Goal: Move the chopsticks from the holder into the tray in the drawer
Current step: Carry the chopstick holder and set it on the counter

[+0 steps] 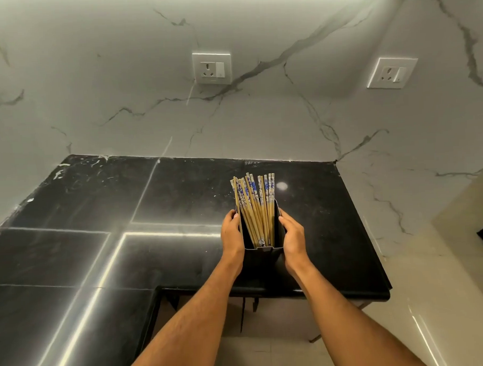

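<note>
— Where do we have the holder right now?

— We have it between our two hands, on the black worktop near its front edge, on the right-hand part of the slab. Our left hand presses its left wall and our right hand presses its right wall, so each grip is closed flat against a side of the holder, fingers wrapped toward the far side.

— And the chopsticks?

— All of them stand inside the holder, leaning a little, their blue-and-white patterned ends sticking up past the rim, toward the marble wall.

— Do we see the drawer or the tray?

— We cannot tell from here; only dark space shows beneath the worktop's edge.

— Anything else nearby?

— Two white sockets: one socket above the worktop, a second socket on the right-hand wall.
</note>
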Tool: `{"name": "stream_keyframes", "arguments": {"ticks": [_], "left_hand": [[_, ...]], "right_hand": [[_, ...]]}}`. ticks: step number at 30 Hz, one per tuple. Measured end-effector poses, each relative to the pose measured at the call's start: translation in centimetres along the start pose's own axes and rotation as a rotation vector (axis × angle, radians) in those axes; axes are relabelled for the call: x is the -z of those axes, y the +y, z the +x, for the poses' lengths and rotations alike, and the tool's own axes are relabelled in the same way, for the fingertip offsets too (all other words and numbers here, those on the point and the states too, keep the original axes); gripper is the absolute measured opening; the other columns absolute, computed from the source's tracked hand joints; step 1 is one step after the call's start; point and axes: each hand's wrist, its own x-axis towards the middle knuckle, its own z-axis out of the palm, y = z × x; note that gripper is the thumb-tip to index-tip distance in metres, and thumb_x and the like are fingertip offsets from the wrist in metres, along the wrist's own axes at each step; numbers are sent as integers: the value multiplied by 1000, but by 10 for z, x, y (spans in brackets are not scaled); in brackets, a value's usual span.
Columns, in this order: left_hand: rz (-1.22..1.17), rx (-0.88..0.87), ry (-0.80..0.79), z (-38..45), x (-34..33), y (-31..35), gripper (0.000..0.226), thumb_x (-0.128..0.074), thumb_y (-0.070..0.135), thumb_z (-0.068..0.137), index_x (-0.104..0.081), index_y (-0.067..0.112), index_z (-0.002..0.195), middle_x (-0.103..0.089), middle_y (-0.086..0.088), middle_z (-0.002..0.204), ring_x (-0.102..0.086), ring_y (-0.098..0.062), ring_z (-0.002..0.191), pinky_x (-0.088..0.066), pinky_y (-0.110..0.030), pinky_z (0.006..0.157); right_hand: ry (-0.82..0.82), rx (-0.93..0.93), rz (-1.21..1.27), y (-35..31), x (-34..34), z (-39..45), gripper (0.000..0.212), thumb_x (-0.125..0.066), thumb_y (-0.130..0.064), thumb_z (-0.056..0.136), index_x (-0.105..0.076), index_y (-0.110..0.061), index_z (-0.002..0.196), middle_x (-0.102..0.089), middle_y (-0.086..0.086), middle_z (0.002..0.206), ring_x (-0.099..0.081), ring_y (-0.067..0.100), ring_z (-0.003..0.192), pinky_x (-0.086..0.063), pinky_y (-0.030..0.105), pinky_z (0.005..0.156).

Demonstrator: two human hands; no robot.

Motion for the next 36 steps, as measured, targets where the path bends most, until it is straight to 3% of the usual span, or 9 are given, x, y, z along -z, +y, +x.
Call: {"name": "stream_keyframes", "arguments": {"ticks": [3, 10, 15, 19, 22, 25, 27, 32, 36], "left_hand": [[-22, -32, 38, -9, 30, 14, 33, -36, 27, 109, -68, 21, 113, -74, -3, 110, -70, -17, 105, -56, -36, 91], [-65, -99, 219, -56, 114, 43, 35, -35, 25, 108, -68, 14, 111, -74, -12, 110, -70, -27, 105, -57, -44, 94], [-136, -149, 402, -117, 174, 53, 34, -36, 17, 108, -66, 4, 120, -71, -19, 116, -67, -32, 111, -52, -49, 102], [-195, -207, 569, -188, 215, 49, 33, -38, 14, 107, -69, 6, 111, -72, -20, 110, -68, -30, 101, -56, -43, 91], [-191, -207, 672, -243, 244, 40, 33, -37, 13, 107, -66, -1, 109, -67, -30, 110, -64, -34, 98, -51, -57, 99], [-230, -186, 785, -302, 272, 29, 35, -37, 15, 107, -64, -5, 118, -64, -33, 119, -63, -43, 112, -46, -62, 103], [-255, -185, 859, -344, 291, 23, 36, -37, 17, 107, -64, -2, 122, -65, -29, 121, -60, -45, 118, -46, -62, 105], [-288, -205, 1054, -446, 339, 3, 36, -39, 22, 107, -65, 3, 123, -68, -22, 119, -63, -40, 115, -50, -58, 103], [-328, -190, 1173, -529, 382, -19, 40, -40, 27, 107, -58, 5, 136, -64, -16, 133, -59, -32, 126, -45, -54, 110]], "right_hand": [[-78, 20, 8, -8, -29, -16, 40, -35, -13, 107, -69, -29, 119, -75, -21, 111, -66, -5, 109, -52, 8, 81], [-278, 28, 47, -16, -104, -68, 42, -34, -13, 107, -72, -23, 120, -76, -4, 115, -70, 12, 111, -58, 21, 86], [-486, 23, 74, -18, -147, -127, 44, -35, -14, 106, -76, -26, 114, -76, 0, 115, -69, 18, 114, -55, 38, 97], [-693, 34, 63, -18, -169, -191, 46, -34, -15, 105, -77, -28, 111, -76, 1, 115, -69, 17, 113, -56, 35, 95], [-785, 53, 40, -12, -182, -241, 44, -33, -11, 105, -73, -24, 117, -75, -2, 116, -68, 13, 114, -54, 31, 98], [-884, 34, 25, -5, -194, -299, 47, -34, -11, 105, -76, -32, 108, -76, -10, 112, -68, 4, 109, -54, 19, 89], [-965, 11, 13, 1, -201, -339, 48, -34, -13, 105, -77, -34, 105, -76, -9, 111, -69, 6, 107, -55, 18, 84], [-1166, -67, 16, 13, -220, -443, 46, -33, -19, 104, -76, -31, 112, -76, 2, 112, -71, 20, 106, -60, 29, 82], [-1277, -145, 3, 30, -233, -531, 43, -32, -21, 104, -69, -19, 126, -73, 7, 120, -68, 25, 114, -56, 49, 97]]}}
